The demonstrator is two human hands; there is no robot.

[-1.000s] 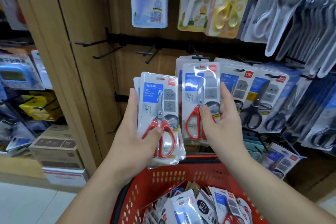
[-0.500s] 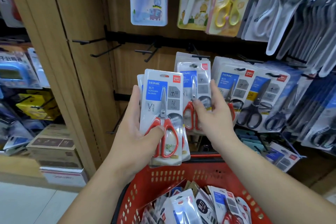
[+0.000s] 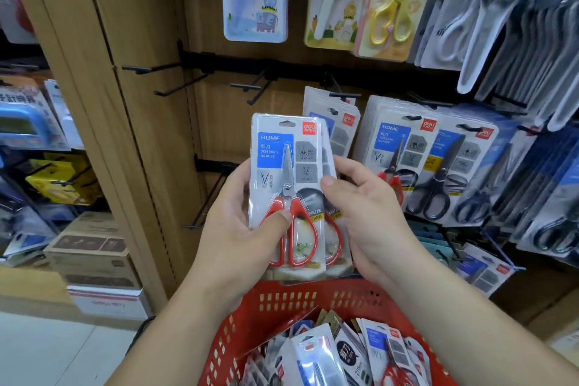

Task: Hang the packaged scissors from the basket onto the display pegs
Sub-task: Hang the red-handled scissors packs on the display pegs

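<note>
1. We list black pegs (image 3: pixel 150 69) on the wooden panel (image 3: pixel 103 110).
2. Our left hand (image 3: pixel 238 229): thumb pressed on the red handles, fingers curled behind, gripping the packaged scissors (image 3: pixel 283 185). They form a small upright stack above the far rim of the red basket (image 3: pixel 282 290).
3. Our right hand (image 3: pixel 366 222): thumb and fingers pinching the stack's right edge.
4. Matching packs (image 3: pixel 396 147) hang on pegs just beyond.

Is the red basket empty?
No, the red basket holds a heap of scissor packs below the hands.
</note>
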